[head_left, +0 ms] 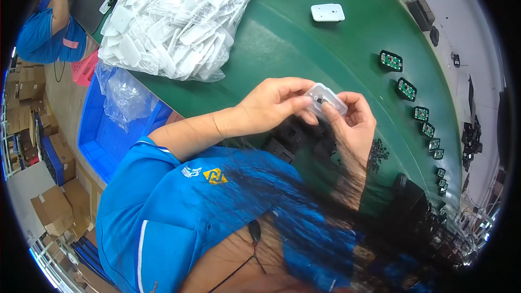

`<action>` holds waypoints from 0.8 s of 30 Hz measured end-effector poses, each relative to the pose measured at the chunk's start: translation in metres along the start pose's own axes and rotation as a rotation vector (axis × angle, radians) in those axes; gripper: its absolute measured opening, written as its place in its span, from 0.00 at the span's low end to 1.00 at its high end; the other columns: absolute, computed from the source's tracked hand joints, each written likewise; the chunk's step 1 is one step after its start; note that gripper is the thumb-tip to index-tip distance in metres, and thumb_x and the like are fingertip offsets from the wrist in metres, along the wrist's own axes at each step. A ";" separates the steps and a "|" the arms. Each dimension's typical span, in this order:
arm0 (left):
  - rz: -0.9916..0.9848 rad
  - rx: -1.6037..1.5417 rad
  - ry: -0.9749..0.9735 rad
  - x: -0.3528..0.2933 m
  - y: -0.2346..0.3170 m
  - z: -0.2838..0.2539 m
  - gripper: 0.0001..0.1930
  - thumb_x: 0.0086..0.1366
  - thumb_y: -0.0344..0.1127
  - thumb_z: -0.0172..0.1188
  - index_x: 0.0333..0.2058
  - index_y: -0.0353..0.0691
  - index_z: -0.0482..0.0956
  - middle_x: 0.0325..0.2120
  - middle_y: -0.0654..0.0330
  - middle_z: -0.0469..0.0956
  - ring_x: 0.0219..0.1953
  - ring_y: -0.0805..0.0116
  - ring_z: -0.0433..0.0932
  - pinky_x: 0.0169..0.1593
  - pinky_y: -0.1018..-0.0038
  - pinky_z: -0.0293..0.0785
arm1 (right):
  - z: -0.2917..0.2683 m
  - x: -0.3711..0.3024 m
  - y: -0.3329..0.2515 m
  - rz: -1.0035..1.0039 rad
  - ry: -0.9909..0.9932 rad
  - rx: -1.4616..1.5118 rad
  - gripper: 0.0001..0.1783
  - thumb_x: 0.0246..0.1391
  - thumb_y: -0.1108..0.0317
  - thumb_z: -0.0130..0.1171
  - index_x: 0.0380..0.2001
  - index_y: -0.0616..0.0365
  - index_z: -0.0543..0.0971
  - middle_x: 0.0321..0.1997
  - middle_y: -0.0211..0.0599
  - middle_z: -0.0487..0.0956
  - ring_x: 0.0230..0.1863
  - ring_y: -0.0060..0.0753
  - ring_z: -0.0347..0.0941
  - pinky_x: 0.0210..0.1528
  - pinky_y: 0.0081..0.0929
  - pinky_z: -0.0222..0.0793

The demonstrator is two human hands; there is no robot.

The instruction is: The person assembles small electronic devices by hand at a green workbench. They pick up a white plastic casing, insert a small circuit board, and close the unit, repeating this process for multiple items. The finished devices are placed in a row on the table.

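Both of my hands hold one small clear plastic cover [325,99] above the green conveyor belt [304,49]. My left hand [274,103] pinches its left side with thumb and fingers. My right hand [353,122] grips its right end, thumb on top. The cover is rounded-rectangular with a dark hole near its middle. Under my hands lie dark parts [287,141], partly hidden by dark hair strands in front of the camera.
A big clear bag of white plastic covers [173,19] lies on the belt at the far left. Two white plates [328,12] rest farther out. A row of green circuit boards [407,89] runs along the right. A blue crate [103,135] stands beside me; another person [51,27] works beyond.
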State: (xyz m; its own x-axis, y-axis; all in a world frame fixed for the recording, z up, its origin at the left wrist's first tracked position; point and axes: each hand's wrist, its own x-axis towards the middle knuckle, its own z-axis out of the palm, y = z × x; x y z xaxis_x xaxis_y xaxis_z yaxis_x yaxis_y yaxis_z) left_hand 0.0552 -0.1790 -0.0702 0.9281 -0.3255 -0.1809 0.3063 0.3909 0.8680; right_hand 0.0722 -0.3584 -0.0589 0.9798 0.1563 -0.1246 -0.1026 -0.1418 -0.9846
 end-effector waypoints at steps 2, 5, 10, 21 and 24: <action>0.050 0.093 0.011 0.008 -0.001 -0.011 0.09 0.68 0.26 0.46 0.44 0.29 0.67 0.36 0.52 0.77 0.33 0.67 0.81 0.38 0.76 0.78 | 0.001 0.005 0.006 0.021 -0.025 0.110 0.11 0.49 0.75 0.64 0.35 0.61 0.73 0.30 0.25 0.74 0.30 0.12 0.67 0.30 0.13 0.63; 0.057 0.182 0.035 0.031 -0.003 -0.030 0.10 0.68 0.26 0.46 0.47 0.30 0.64 0.33 0.49 0.78 0.30 0.65 0.81 0.35 0.76 0.79 | 0.000 0.022 0.014 0.048 -0.081 0.143 0.14 0.49 0.74 0.64 0.38 0.62 0.73 0.34 0.28 0.74 0.34 0.16 0.69 0.35 0.15 0.65; 0.097 0.701 0.176 0.075 0.014 -0.062 0.04 0.64 0.24 0.50 0.37 0.33 0.71 0.28 0.54 0.76 0.23 0.68 0.78 0.26 0.73 0.74 | -0.069 0.083 0.027 -0.359 0.319 -0.654 0.18 0.46 0.70 0.65 0.43 0.57 0.74 0.41 0.32 0.74 0.42 0.27 0.70 0.45 0.28 0.66; 0.381 1.432 0.180 0.090 -0.006 -0.063 0.12 0.54 0.34 0.62 0.37 0.40 0.72 0.33 0.54 0.68 0.34 0.55 0.74 0.37 0.64 0.71 | -0.124 0.149 0.045 -0.405 0.222 -0.883 0.22 0.46 0.69 0.63 0.46 0.56 0.71 0.37 0.37 0.78 0.37 0.37 0.73 0.43 0.30 0.67; 0.519 1.554 0.300 0.065 -0.008 -0.054 0.20 0.51 0.38 0.65 0.42 0.40 0.70 0.36 0.54 0.68 0.40 0.54 0.72 0.41 0.65 0.71 | -0.114 0.108 0.036 -0.194 0.134 -0.541 0.19 0.49 0.66 0.62 0.43 0.59 0.71 0.24 0.32 0.77 0.25 0.22 0.69 0.33 0.20 0.64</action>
State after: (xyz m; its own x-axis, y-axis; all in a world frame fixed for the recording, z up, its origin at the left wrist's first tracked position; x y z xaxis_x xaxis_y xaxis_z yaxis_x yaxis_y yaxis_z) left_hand 0.1248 -0.1567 -0.1141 0.9184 -0.2056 0.3381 -0.3450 -0.8345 0.4296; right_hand 0.1936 -0.4584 -0.0934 0.9886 0.1097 0.1031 0.1488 -0.6072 -0.7805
